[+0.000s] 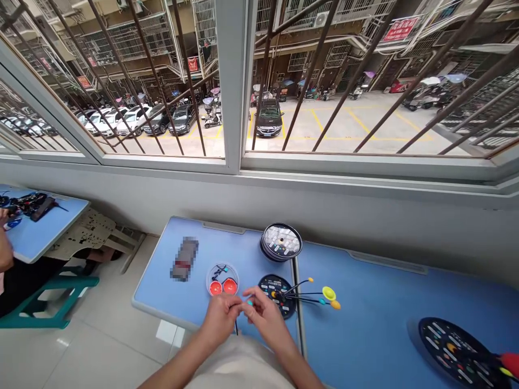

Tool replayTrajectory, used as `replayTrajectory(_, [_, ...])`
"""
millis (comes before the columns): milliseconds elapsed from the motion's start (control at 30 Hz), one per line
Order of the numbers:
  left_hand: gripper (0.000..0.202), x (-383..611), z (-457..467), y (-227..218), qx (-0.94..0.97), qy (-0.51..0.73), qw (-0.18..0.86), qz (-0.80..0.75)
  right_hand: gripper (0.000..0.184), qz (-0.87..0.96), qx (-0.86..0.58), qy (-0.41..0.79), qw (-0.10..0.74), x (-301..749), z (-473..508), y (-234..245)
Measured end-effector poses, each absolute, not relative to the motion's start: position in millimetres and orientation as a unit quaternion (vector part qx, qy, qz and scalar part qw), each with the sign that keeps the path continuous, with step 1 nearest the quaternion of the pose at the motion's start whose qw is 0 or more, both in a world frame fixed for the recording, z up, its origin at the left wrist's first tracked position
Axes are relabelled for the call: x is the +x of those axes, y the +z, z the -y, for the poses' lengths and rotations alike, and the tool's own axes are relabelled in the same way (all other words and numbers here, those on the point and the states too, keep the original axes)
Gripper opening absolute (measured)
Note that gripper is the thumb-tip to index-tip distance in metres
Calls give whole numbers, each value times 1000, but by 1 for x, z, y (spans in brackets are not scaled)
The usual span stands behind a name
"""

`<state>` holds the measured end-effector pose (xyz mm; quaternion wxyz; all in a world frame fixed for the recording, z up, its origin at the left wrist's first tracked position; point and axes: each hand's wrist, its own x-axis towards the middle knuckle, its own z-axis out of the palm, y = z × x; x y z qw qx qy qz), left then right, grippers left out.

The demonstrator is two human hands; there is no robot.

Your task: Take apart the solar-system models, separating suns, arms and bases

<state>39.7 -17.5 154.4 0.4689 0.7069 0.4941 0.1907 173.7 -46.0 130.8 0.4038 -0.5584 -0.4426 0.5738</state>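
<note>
My left hand (220,319) and my right hand (263,313) meet close together at the near edge of the blue table (365,324). Between their pinched fingers sits a small teal bead with a thin dark rod (237,326) hanging below the left hand. Just beyond the right hand lies a black round disc (272,285) with several thin arms carrying coloured balls, a yellow-green one (328,293) among them. A small clear dish (222,278) with two red pieces sits beyond the left hand.
A stack of black round discs (281,242) stands at the back of the table. Another assembled disc (458,348) lies at the far right. A blurred grey object (184,259) lies at the left. Another person's hand (5,248) is at a second blue table (40,229).
</note>
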Motion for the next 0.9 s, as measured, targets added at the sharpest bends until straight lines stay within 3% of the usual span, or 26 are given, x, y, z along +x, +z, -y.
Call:
replayTrajectory(233, [28, 9, 5, 129, 748, 52, 260, -609, 29, 419, -666, 422, 451, 177, 40, 128])
replayTrajectory(333, [30, -5, -19, 114, 778, -31, 204, -593, 27, 464, -654, 439, 405, 176, 26, 116])
replayTrajectory(533, [23, 4, -61, 82, 815, -80, 218, -530, 18, 600, -651, 387, 258, 149, -12, 71])
replayTrajectory(733, [25, 8, -67, 69, 819, -86, 239, -515, 25, 615, -653, 384, 220, 136, -30, 48])
replayTrajectory(900, [30, 4, -64, 73, 805, -65, 242, -539, 28, 614, -644, 392, 234, 141, -20, 50])
